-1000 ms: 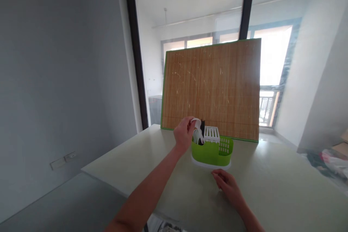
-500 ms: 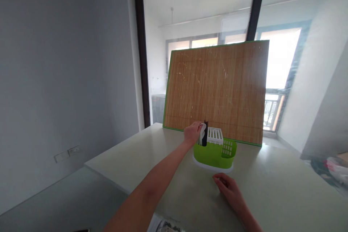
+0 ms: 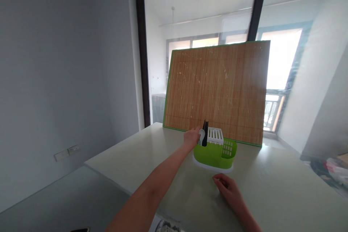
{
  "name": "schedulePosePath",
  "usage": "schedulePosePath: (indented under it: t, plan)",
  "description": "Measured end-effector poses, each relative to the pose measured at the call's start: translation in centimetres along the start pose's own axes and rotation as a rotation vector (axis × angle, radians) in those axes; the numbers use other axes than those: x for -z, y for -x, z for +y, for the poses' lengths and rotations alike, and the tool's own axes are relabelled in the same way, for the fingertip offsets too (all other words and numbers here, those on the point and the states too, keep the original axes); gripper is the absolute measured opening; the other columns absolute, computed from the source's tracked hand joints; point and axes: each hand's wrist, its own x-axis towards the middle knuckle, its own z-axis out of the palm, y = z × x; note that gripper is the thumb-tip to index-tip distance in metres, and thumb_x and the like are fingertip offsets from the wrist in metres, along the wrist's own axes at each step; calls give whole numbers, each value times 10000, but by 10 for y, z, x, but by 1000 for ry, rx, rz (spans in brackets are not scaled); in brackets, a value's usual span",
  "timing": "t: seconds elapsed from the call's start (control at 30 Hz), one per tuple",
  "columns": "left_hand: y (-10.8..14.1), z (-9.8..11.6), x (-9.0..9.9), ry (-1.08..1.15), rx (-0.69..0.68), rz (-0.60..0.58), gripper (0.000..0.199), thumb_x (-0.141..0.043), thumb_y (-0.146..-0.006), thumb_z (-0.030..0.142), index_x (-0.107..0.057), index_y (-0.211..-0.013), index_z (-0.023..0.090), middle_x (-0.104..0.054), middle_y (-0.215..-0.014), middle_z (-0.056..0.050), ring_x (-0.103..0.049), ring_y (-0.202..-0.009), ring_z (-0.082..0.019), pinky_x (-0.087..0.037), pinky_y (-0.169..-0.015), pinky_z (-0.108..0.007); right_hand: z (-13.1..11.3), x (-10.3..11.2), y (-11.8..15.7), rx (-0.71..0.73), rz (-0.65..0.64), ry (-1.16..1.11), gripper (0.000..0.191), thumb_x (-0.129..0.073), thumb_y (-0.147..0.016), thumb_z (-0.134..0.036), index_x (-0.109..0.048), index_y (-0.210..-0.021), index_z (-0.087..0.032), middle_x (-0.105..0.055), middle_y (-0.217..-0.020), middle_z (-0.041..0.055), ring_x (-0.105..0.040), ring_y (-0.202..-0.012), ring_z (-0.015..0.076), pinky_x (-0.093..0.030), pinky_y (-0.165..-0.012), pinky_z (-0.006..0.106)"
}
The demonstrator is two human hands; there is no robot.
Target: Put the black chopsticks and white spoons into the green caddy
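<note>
My left hand (image 3: 191, 136) reaches to the left end of a green utensil caddy (image 3: 208, 155). Its fingers are closed around a white spoon (image 3: 201, 135), whose rounded bowl shows; the fingertips and the spoon's lower part are partly hidden. Just right of the spoon, a dark upright utensil (image 3: 206, 135) stands in the caddy, its exact kind unclear. A white slotted rack (image 3: 215, 136) tops the caddy's middle. My right hand (image 3: 227, 187) rests on the table in front of the caddy, fingers curled in, with nothing visible in them.
The caddy stands on a pale table (image 3: 146, 148). Behind it a large bamboo mat board (image 3: 217, 87) with green edging leans against the glass. A patterned item (image 3: 167, 226) lies at the near edge. A grey wall (image 3: 67, 61) is to the left.
My left hand has moved slightly down at the caddy's left end, and the white spoon sits lower with it. The right hand has stayed where it was.
</note>
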Motion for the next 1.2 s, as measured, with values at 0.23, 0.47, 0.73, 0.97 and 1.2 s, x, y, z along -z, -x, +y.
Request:
schedulePosePath:
  t: [0.23, 0.47, 0.73, 0.97, 1.2]
  plan:
    - [66, -4, 2, 157, 59, 69, 315, -329, -906, 432, -523, -1047, 228, -621, -768, 0, -559, -687, -138, -299, -571, -234, 0, 1, 1, 23, 16, 146, 344, -465, -810, -476, -620, -828, -169, -356, -525, -55, -358, -508, 115, -264, -489, 230]
    - [164, -30, -25, 61, 115, -306, 303, -389, -867, 404, -583, -766, 194, -631, -747, -8, -566, -715, -146, -305, -612, -240, -12, -8, 8, 74, -23, 433, 222, -460, -817, -362, -633, -801, -224, -551, -571, -29, -490, -536, 130, -328, -533, 236]
    - [167, -29, -32, 15, -53, -329, 270, -372, -870, 354, -578, -789, 199, -644, -768, -27, -586, -740, -170, -337, -649, -249, -54, -29, -9, 331, 154, 717, 268, -387, -856, -244, -554, -1064, -230, -597, -1013, 46, -586, -852, 165, -440, -688, 256]
    - [169, -32, -33, 1, -107, -312, 260, -372, -876, 344, -572, -787, 203, -649, -754, -25, -599, -722, -176, -341, -626, -248, -91, -50, -63, 375, 216, 1188, 422, -388, -845, -190, -395, -1266, -172, -483, -1227, 136, -572, -877, 186, -464, -599, 258]
    - [169, -33, -34, -5, -121, -308, 255, -359, -880, 327, -564, -793, 202, -650, -768, -21, -599, -730, -172, -346, -628, -243, -84, -49, -88, 327, 290, 1285, 392, -289, -839, -57, -483, -1172, -133, -577, -884, 116, -559, -674, 167, -443, -535, 267]
